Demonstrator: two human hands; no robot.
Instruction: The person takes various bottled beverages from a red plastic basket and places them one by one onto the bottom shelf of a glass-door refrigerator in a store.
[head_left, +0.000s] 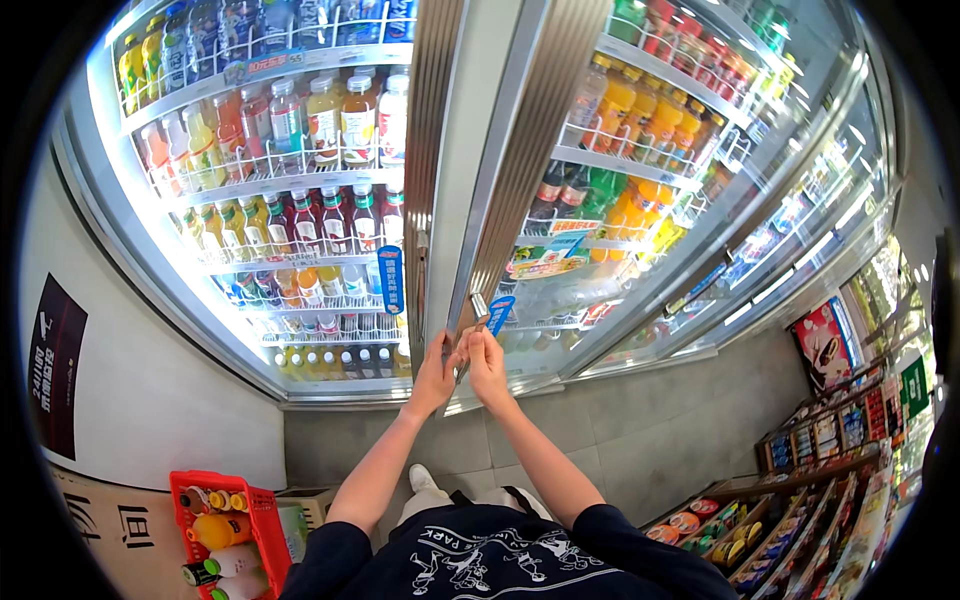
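Note:
The metal handle (478, 304) of a glass cooler door (547, 289) is in my right hand (486, 369), whose fingers curl around its lower part. That door stands slightly ajar, its lower corner jutting out over the floor. Close beside it, my left hand (433, 381) is at the door's edge, fingers towards the right hand. Its fingertips are partly hidden, so I cannot tell what they grip. A second cooler door (296, 180) lies to the left, with its own upright handle (422, 277). Behind the glass, shelves hold rows of bottled drinks (358, 120).
A red plastic basket (271, 517) with several bottles (225, 530) is at lower left, by a cardboard box (127, 525). Snack shelves (780, 517) line the right side. Grey tiles (637, 420) cover the floor. A white wall panel (161, 360) flanks the cooler.

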